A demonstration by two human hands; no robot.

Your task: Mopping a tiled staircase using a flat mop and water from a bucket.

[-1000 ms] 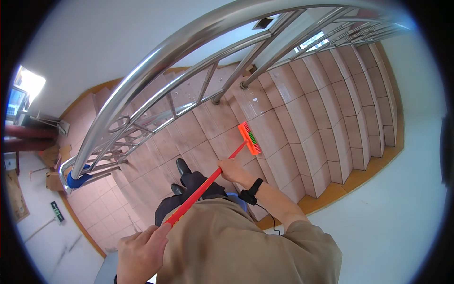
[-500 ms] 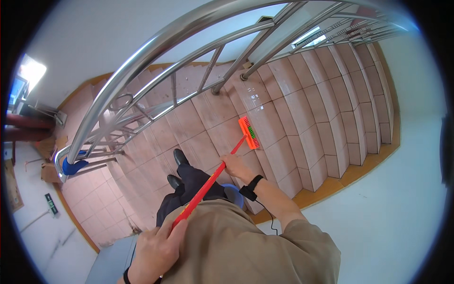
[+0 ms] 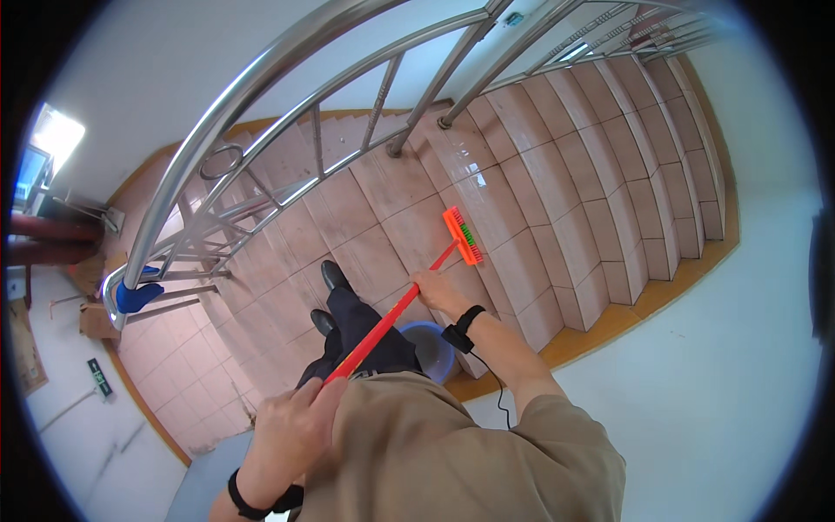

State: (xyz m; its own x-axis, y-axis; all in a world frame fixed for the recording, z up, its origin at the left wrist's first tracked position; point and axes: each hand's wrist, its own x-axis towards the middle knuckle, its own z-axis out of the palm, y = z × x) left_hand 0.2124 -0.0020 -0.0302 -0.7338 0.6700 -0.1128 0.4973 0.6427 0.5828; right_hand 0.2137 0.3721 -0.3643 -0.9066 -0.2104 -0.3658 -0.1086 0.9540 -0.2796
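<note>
A long-handled scrub brush (image 3: 374, 337) with a red pole slants across my body. My left hand (image 3: 294, 428) is closed round the pole's upper end, close to my shirt. Farther down the pole, my right hand (image 3: 442, 292) wraps round it. The orange brush head (image 3: 454, 228), with pink and green bristles, is at the tiled landing beside the lowest riser of the stairs (image 3: 544, 204). Whether the bristles press on the tile or the riser, I cannot tell. A blue bucket (image 3: 450, 348) stands by my legs, partly hidden by them.
A metal railing (image 3: 261, 74) curves along the left and far side, with a blue cloth (image 3: 139, 297) at its lower end. Steps rise to the right beside a white wall (image 3: 678, 374). Wet patches (image 3: 474, 178) shine near the far steps. Cardboard boxes (image 3: 97, 320) sit at left.
The brush head has shifted slightly right, and both hands have moved a little with the pole. More of the bucket shows now. My view has shifted slightly.
</note>
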